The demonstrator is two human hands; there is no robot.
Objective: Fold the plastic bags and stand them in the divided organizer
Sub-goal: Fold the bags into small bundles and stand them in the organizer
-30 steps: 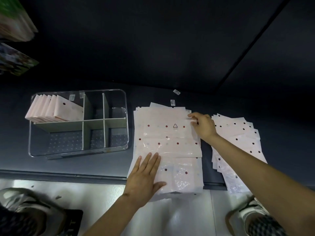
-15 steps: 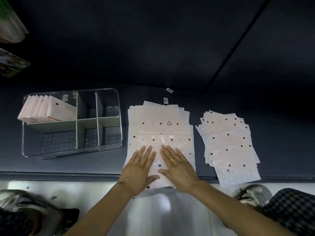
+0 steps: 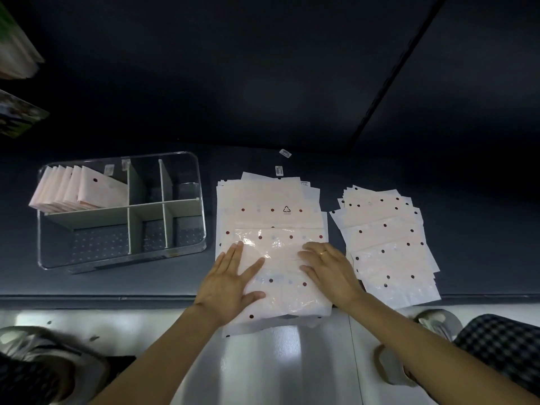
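Dark table (image 3: 87, 287), both hands' straight fingers (image 3: 233, 255) pressing bag stack (image 3: 271, 217)

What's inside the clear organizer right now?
Folded bags stand leaning in the back-left compartment of the organizer. The other compartments show only the dotted floor; nothing visible in them, though the dividers hide slivers.

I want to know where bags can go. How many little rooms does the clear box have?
6 in the organizer: three at the back, three in front. Folded bags fill the back-left one; the others hold none.
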